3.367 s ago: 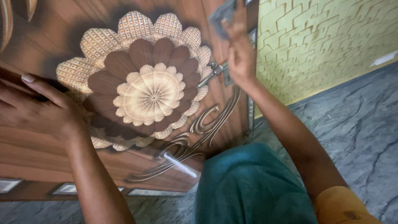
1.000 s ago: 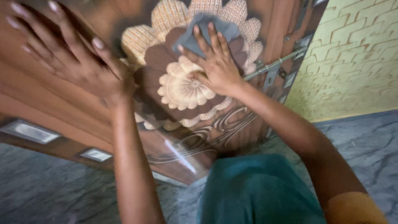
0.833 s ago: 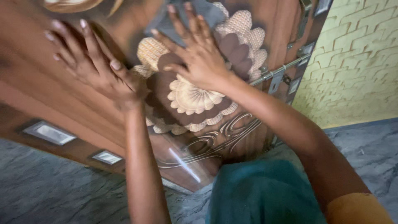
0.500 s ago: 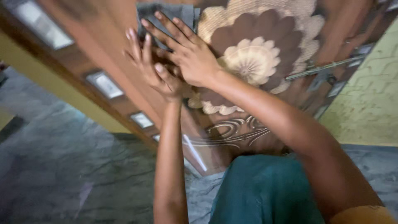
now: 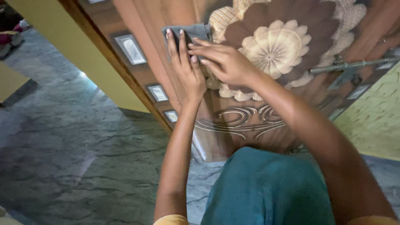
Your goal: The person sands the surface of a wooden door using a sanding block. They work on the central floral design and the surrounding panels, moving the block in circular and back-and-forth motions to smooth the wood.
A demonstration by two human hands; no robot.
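- A grey cloth (image 5: 192,31) lies flat against the wooden door (image 5: 216,125), just left of the big carved flower (image 5: 275,43) and partly under both hands.
- The cloth looks soft, thin and light. It would likely fold or bunch easily and slide over the glossy door face, so a flat palm pressing its middle, or a pinch at a free edge, seems the best hold.
- The left hand (image 5: 186,68) is spread open, fingers straight and pointing up, pressing on the lower part of the cloth. It grips nothing.
- The right hand (image 5: 225,62) is also open, fingers stretched left across the cloth and touching the left hand's fingertips. It presses rather than clasps.
- The door is polished brown, with pale swirl carving (image 5: 237,121) below the flower and small framed glass panes (image 5: 131,48) down its left side.
- A metal bolt (image 5: 350,66) runs across the door at the right.
- A yellow door frame (image 5: 79,54) stands to the left, a yellow-green patterned wall (image 5: 371,125) to the right.
- Grey stone floor (image 5: 75,146) lies below, and the person's teal garment (image 5: 266,187) fills the bottom of the view.
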